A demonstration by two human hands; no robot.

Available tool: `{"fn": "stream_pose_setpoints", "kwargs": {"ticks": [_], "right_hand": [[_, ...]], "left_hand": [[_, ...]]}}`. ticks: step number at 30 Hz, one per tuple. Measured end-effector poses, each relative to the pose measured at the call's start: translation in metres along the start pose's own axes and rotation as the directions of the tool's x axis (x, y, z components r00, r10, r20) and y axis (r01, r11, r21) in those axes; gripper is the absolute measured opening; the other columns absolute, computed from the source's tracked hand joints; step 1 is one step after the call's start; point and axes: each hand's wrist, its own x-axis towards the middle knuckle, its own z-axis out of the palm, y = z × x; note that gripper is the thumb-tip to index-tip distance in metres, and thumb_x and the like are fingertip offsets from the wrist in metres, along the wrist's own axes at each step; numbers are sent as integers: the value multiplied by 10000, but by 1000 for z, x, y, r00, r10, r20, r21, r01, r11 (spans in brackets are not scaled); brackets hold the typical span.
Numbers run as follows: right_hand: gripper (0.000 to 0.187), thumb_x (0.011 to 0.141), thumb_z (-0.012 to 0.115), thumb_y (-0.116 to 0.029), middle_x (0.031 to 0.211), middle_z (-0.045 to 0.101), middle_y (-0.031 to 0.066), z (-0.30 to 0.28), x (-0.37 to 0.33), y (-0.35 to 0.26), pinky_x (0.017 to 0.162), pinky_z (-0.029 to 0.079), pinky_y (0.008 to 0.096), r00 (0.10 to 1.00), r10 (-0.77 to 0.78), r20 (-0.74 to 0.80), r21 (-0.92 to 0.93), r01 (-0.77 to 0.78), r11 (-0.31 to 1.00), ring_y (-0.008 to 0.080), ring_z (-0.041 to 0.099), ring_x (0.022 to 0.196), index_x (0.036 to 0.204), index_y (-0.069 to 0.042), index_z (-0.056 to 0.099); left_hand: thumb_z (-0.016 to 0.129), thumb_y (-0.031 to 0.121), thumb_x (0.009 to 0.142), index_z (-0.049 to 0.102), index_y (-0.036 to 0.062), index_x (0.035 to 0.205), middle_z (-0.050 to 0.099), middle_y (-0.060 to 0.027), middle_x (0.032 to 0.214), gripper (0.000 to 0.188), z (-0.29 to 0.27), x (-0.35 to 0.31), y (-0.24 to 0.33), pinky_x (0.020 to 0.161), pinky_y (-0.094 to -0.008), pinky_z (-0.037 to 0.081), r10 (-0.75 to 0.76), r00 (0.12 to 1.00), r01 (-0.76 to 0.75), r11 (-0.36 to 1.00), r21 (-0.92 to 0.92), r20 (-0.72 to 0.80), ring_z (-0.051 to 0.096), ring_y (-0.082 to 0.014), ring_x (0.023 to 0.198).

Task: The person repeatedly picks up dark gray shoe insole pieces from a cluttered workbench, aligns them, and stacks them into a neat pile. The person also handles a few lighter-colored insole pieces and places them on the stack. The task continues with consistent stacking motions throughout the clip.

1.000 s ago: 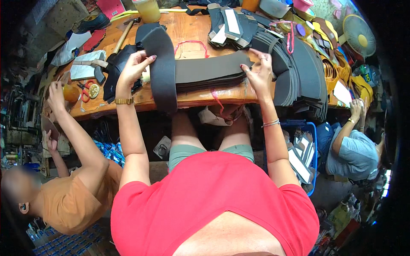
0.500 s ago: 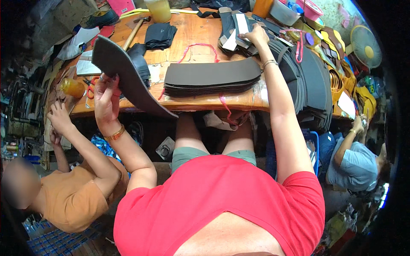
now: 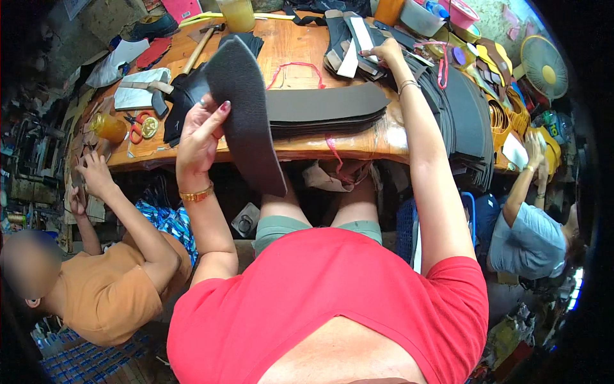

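One dark strip (image 3: 244,96) is off the stack (image 3: 326,104), pinched in the left hand (image 3: 201,131) over the front edge of the table (image 3: 291,48); many remain stacked. The right hand (image 3: 386,51) is at a pile of pieces (image 3: 348,64) toward the far edge; its grip I cannot tell.

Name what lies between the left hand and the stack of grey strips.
In the head view, the curved dark strip held by the left hand lies between, overlapping the left end of the stack of grey strips.
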Motion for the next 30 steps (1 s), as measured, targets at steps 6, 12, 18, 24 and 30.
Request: {"fn": "stream_pose_setpoints", "kwargs": {"ticks": [6,12,18,24,30], "right_hand": [[875,512,959,-436,1271,637,210,4,5,-3,995,493,426,995,102,-15,-92,-103,990,329,608,1209,1194,18,655],[820,491,971,-396,1211,672,201,4,9,2,955,517,397,991,102,-90,-79,-109,991,330,642,1155,1137,22,690],[498,530,942,-173,960,744,164,6,8,14,806,549,341,960,-50,-275,347,148,926,256,716,885,939,26,739],[365,783,746,55,874,710,48,-30,-62,-12,471,370,171,948,-188,-257,904,304,299,27,502,554,1136,0,674],[364,882,690,11,943,676,28,-29,-234,-65,445,342,163,967,-232,-104,977,55,-206,18,485,565,1209,-33,535]], "left_hand": [[599,92,975,551,10,1284,652,-87,1223,324,16,-6,-10,921,-280,496,-67,996,67,998,-5,60,641,-142,1067],[573,61,933,579,-11,1242,667,-75,1147,318,20,-21,-9,861,-260,510,-114,993,115,992,-45,16,651,-131,992],[473,205,903,573,-71,1019,599,-134,783,316,6,-24,-27,603,-229,466,-106,975,113,993,-24,195,579,-130,683],[433,485,1019,426,90,1451,667,-141,815,586,16,-11,-39,366,-152,289,-186,857,169,982,80,480,492,-85,436],[554,400,1003,222,114,1545,688,-158,973,697,69,5,-52,453,-232,470,-274,912,248,961,122,306,594,-124,515]]}}
